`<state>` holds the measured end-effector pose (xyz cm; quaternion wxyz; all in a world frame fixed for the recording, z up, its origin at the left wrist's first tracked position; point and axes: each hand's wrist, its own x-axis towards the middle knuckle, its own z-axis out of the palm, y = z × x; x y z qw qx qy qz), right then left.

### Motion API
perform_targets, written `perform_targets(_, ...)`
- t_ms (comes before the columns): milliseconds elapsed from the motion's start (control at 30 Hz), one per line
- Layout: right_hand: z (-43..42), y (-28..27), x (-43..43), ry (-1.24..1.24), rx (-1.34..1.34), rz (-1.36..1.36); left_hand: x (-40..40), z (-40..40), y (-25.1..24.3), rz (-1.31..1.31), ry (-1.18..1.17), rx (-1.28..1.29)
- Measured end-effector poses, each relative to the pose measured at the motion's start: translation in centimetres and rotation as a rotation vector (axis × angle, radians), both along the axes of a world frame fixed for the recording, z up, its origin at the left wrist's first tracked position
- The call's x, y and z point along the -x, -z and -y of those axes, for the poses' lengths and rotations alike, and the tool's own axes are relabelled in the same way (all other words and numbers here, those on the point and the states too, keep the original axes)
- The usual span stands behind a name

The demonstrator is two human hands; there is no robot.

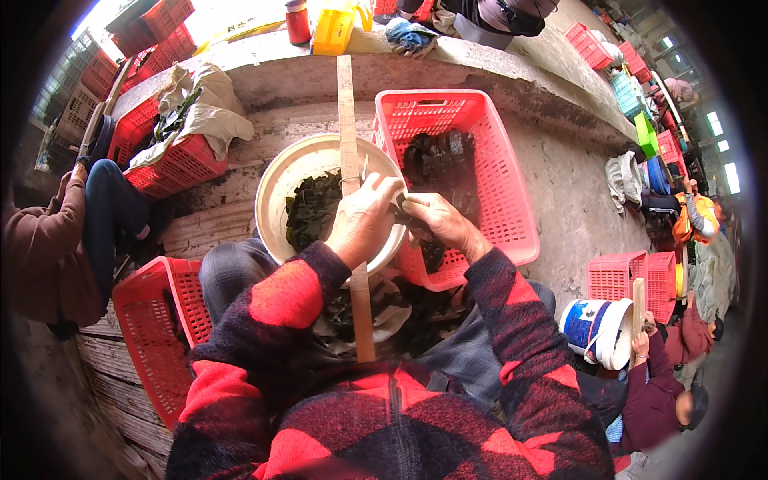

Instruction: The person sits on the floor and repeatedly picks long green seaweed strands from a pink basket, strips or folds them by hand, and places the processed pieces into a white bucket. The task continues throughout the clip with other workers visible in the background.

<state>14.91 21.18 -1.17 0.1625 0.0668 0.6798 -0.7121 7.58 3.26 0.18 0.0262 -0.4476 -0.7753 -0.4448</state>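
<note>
My left hand [365,221] is above a long wooden slat [348,120], pinching a dark green, kelp-like strip [397,210]. On the other end of that strip, the thumb and fingers of my right hand [443,221] are closed. The slat runs from my lap across a round white tub [270,180]. Dark green pieces [312,207] are heaped inside the tub. To its right, a red perforated plastic crate [504,198] holds a wet, dark mass of similar strips [441,162]. My fingers hide part of the held strip.
A red crate [144,336] stands by my left leg. Farther left, another crate [180,171] bears cloth sacking; a seated person [54,252] is beside it. A low concrete ledge [288,69] holds a red bottle [297,24] and yellow container [333,30]. People sit at right near a blue-and-white bucket [591,333].
</note>
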Motion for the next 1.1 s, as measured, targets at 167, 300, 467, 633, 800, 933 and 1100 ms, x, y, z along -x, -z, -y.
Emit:
perform_targets(167,-1.1,-0.5,0.1,-0.109,0.162,0.137,0.7,0.2,0.5,0.081,0.145,-0.024)
perform_targets(300,-0.2,-0.9,-0.2,0.017,-0.186,-0.09,0.9,0.2,1.7,0.105,0.068,0.024)
perform_targets(467,1.4,-1.1,-1.0,0.166,-0.28,-0.3,1.1,-0.1,2.4,0.135,0.03,0.026)
perform_targets(633,1.3,-0.9,-1.3,0.309,0.438,0.013,1.5,-0.3,2.1,0.294,0.092,0.097)
perform_targets(800,1.5,-0.5,-0.9,0.331,0.495,-0.032,1.0,-0.2,0.9,0.193,0.037,0.031)
perform_targets(933,1.6,-0.8,-0.8,0.346,0.366,-0.061,0.5,0.0,0.0,-0.13,-0.059,-0.104)
perform_targets(1100,1.5,-1.0,-0.9,0.267,0.42,0.003,0.9,0.3,-0.2,-0.396,-0.003,-0.036)
